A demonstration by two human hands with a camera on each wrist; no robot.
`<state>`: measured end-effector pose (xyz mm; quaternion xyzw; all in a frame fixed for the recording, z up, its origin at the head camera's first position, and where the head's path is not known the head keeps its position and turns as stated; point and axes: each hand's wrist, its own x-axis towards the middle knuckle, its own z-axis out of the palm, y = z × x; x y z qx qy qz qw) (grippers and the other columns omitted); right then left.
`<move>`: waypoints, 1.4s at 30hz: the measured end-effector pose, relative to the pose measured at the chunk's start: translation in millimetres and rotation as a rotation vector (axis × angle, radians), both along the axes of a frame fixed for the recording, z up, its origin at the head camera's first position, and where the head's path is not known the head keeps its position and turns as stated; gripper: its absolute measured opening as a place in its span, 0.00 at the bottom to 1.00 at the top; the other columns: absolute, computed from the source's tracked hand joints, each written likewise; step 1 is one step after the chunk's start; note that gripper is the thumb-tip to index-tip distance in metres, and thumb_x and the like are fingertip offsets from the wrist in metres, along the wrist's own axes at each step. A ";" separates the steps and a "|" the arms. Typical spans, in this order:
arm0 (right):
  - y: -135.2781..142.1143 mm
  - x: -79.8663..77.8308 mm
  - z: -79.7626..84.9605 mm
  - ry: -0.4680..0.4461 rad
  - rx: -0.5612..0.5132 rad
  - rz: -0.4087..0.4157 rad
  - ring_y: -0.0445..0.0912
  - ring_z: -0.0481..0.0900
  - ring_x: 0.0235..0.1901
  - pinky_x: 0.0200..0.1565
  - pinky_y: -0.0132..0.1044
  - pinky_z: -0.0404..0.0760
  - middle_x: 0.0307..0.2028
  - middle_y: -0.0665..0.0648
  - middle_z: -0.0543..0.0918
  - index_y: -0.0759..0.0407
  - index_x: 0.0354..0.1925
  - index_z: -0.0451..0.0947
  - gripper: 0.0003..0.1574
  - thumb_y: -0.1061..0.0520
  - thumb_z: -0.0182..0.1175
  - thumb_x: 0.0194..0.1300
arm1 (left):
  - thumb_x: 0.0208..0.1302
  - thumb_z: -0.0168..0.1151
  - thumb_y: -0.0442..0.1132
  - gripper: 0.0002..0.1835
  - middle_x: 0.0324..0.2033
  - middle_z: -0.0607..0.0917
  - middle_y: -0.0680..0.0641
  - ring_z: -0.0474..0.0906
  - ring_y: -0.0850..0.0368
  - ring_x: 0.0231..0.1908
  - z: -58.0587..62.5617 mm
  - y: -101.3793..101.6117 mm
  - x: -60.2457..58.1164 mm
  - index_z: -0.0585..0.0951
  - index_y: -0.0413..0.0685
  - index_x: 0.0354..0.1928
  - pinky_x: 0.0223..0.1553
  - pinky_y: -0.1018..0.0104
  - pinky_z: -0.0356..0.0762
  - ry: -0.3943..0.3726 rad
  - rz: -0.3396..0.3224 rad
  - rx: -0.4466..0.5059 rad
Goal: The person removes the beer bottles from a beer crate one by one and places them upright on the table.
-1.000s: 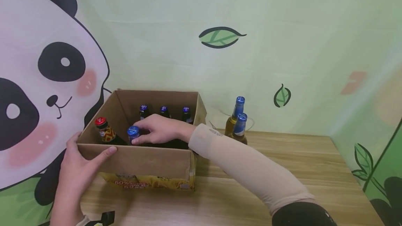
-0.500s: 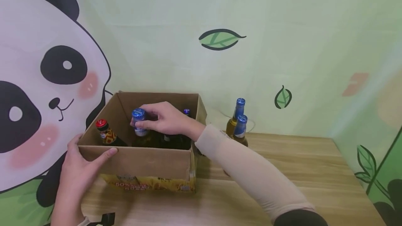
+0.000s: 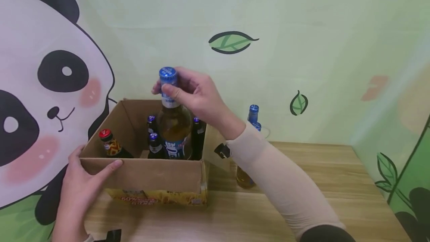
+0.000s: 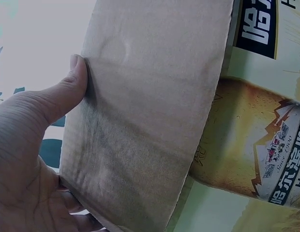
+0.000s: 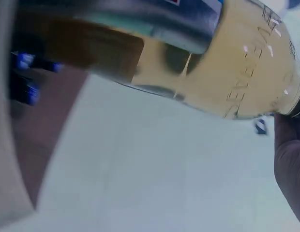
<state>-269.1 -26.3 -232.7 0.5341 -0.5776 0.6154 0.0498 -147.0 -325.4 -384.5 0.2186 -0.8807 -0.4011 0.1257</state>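
My right hand grips a beer bottle by its neck, just below the blue cap. The bottle is amber with a blue-and-white label, upright in the head view, its lower part behind the front wall of an open cardboard box. In the right wrist view the embossed shoulder of the beer bottle runs across the top. My left hand grips the box's near left corner, thumb on the front flap. The left wrist view shows the left hand holding this cardboard flap.
Inside the box a red-capped bottle leans at the left, with several dark blue-capped bottles such as this one. Right of the box, blue-capped beer bottles stand on the wooden table, partly behind my right forearm. A printed fabric backdrop hangs behind.
My right hand has raised the beer bottle from low inside the box and brought it rightward, so its neck and shoulder now rise above the rim. The left hand stays on the box corner.
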 end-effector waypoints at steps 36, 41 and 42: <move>102.6 91.7 12.3 -0.009 -0.367 -0.044 0.58 0.82 0.38 0.46 0.51 0.84 0.36 0.66 0.83 0.76 0.41 0.79 0.21 0.54 0.63 0.71 | 0.54 0.73 0.63 0.66 0.72 0.58 0.27 0.59 0.26 0.68 0.8 3.0 -0.9 0.40 0.48 0.80 0.65 0.26 0.56 0.067 -0.031 0.009; 111.9 97.1 -13.4 -0.033 -0.297 -0.063 0.56 0.84 0.39 0.46 0.48 0.85 0.38 0.64 0.84 0.72 0.44 0.80 0.17 0.56 0.60 0.73 | 0.54 0.73 0.64 0.66 0.73 0.57 0.27 0.58 0.26 0.68 -0.4 2.4 -1.0 0.40 0.48 0.80 0.65 0.26 0.56 0.055 -0.031 0.009; 113.6 98.8 -18.5 -0.030 -0.296 -0.065 0.55 0.84 0.40 0.46 0.48 0.85 0.39 0.64 0.84 0.72 0.44 0.80 0.16 0.57 0.60 0.73 | 0.54 0.73 0.64 0.66 0.73 0.57 0.28 0.58 0.26 0.68 -0.7 2.3 -0.9 0.40 0.49 0.80 0.65 0.26 0.56 0.055 -0.032 0.010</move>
